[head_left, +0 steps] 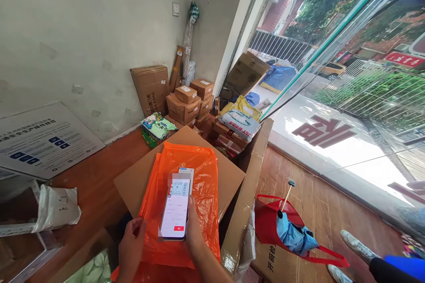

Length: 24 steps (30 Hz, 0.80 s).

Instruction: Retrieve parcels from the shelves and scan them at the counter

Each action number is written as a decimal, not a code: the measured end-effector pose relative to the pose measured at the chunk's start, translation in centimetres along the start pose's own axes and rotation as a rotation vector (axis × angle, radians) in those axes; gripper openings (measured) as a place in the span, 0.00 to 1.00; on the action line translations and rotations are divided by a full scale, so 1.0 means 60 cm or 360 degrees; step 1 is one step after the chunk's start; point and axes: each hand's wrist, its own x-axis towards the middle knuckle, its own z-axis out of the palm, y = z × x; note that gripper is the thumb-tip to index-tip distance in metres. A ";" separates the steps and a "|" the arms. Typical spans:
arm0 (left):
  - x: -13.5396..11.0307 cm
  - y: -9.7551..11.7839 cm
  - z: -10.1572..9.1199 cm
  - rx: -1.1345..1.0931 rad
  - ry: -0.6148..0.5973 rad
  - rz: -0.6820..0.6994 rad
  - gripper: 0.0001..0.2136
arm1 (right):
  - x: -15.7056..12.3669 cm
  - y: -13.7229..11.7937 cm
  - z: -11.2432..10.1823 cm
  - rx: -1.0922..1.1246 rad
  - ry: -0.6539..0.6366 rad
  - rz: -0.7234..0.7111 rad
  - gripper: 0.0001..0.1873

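Note:
My right hand [194,230] holds a smartphone [175,208] upright over an orange plastic parcel bag [202,185]; the phone's screen shows a barcode. A white shipping label [186,171] on the bag peeks out just above the phone. My left hand [130,247] rests on the lower left edge of the orange bag, fingers curled on the plastic. The bag lies on a large flat cardboard box [229,172].
Stacked cardboard boxes [184,101] and bagged parcels [239,121] fill the corner by the wall. A white mailer [56,208] lies at left, a red bag with an umbrella [288,225] at right. Another person's shoes [357,241] stand at lower right beside the glass front [332,75].

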 end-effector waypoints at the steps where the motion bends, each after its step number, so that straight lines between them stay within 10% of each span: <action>1: 0.003 -0.001 0.001 -0.0010 0.0010 0.0001 0.26 | 0.000 0.000 0.000 0.0006 -0.0002 0.0003 0.33; 9: 0.051 0.029 0.019 0.0202 -0.0031 0.0254 0.27 | -0.022 -0.034 -0.003 0.0143 -0.0207 0.0140 0.28; 20: 0.125 0.041 0.042 -0.0512 -0.1083 0.0222 0.39 | -0.066 -0.076 -0.044 0.0025 -0.0342 0.0105 0.40; 24: 0.106 0.069 0.058 -0.0402 -0.1094 0.0316 0.37 | -0.086 -0.093 -0.070 0.0163 -0.0251 0.0102 0.47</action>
